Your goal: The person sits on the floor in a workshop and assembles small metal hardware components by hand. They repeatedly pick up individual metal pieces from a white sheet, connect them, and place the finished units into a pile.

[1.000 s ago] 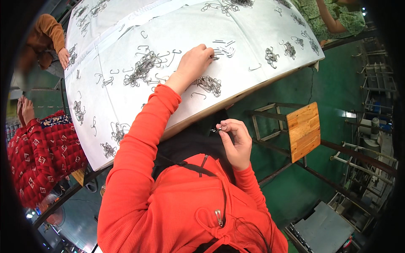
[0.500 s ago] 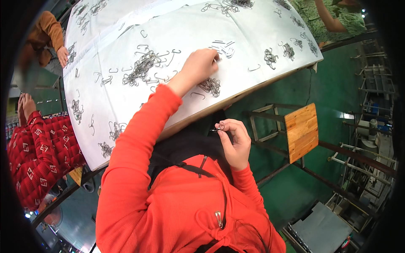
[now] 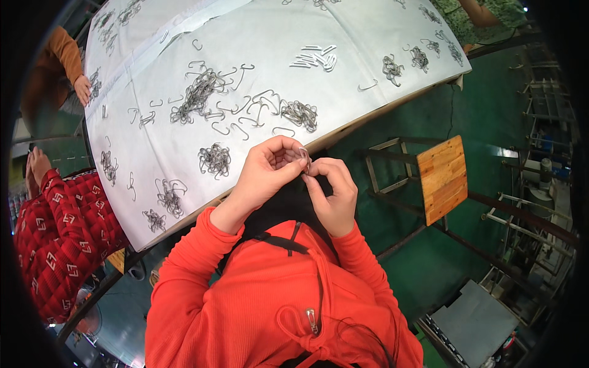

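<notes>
The person wears an orange-red ribbed long-sleeved top (image 3: 257, 306) with a zip pull, drawcord and black strap.

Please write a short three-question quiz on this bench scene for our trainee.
1. True or false: both hands meet at one wire hook.
2. Which seat is free? A) the wooden stool B) a sofa
3. Fill in: the hook piles lie on a ____ table.
Key: 1 true, as the left hand and right hand pinch it; 2 A; 3 white.
</notes>
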